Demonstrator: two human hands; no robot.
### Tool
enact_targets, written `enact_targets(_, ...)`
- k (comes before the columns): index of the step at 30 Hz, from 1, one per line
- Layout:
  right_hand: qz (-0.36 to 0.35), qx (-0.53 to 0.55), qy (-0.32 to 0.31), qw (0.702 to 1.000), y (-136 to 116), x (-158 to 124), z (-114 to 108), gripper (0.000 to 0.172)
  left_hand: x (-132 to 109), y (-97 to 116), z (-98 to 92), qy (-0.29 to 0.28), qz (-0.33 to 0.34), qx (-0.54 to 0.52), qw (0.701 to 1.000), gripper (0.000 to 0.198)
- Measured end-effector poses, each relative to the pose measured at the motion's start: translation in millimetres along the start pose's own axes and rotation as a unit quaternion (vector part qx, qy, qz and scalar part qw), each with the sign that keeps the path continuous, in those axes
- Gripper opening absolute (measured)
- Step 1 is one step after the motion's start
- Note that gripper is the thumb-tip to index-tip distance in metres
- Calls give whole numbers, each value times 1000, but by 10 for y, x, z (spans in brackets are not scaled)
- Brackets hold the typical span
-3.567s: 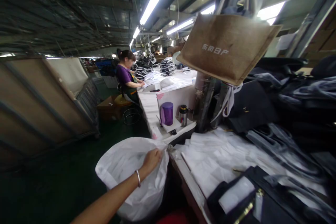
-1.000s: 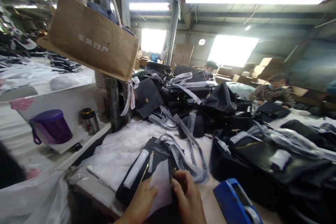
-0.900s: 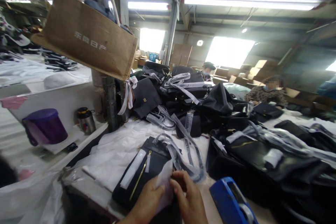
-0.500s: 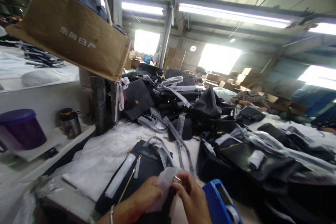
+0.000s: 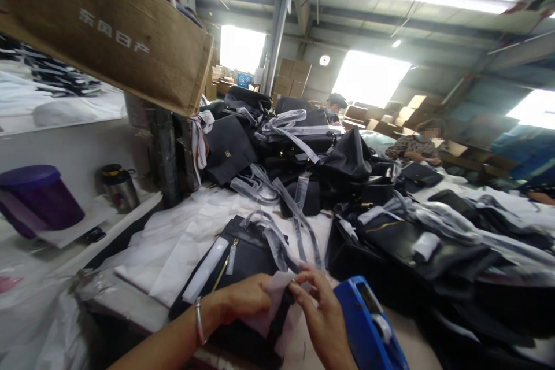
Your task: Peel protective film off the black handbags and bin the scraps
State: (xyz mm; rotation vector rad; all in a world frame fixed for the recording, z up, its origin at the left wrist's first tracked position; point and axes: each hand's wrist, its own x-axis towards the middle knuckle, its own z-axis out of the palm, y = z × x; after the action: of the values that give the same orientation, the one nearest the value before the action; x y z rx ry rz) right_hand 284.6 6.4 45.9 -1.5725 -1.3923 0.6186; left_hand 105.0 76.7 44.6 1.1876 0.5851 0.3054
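Low in the centre, a black bag (image 5: 249,257) lies on the table, with a gold zip and handles (image 5: 271,234) wrapped in clear film. My left hand (image 5: 249,299) is closed on a thin white wrapping sheet (image 5: 278,285) over the bag's near part. Against that sheet runs a black strap (image 5: 280,318). My right hand (image 5: 319,303) pinches the strap's upper end, where a small metal buckle shows, partly hidden by the fingers. Right of that hand, a blue tape dispenser (image 5: 368,324) stands close by.
Black bags (image 5: 295,144) are piled at the back, and more (image 5: 390,237) lie to the right. White sheets (image 5: 173,243) cover the table's left side. A brown bag (image 5: 108,29) hangs upper left, above a purple container (image 5: 41,196) and a flask (image 5: 119,188). Two people work beyond.
The view has tilted down and shifted slightly. My hands stay on the sheet and strap; the right fingers now cover more of the buckle, and more of the strap shows.
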Motion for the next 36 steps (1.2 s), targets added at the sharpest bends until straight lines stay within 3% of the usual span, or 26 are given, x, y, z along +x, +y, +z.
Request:
enact_targets(2,54,69,-35,996,32,-3,19,22,-9,-8,28,-14,13,-30,999,46)
enact_targets(8,117,162,-15,980,25,67,26,48,9,6,211,-31,77,-117,990,24)
enact_targets(11,123,184,-58,973,23,122,-6,40,26,-2,249,-20,77,-120,990,23)
enact_targets(14,129,222,-108,960,30,156,-30,33,45,-12,210,1,85,-53,995,22)
enact_targets(19,115,211,-112,964,13,136,-49,28,81,-51,115,10,84,31,996,28)
enact_targets(27,95,149,-104,979,-16,68,-118,25,76,-179,160,-35,94,-83,991,45)
enact_targets(36,89,124,-107,983,-9,106,-171,23,193,-205,97,-73,78,-112,988,47)
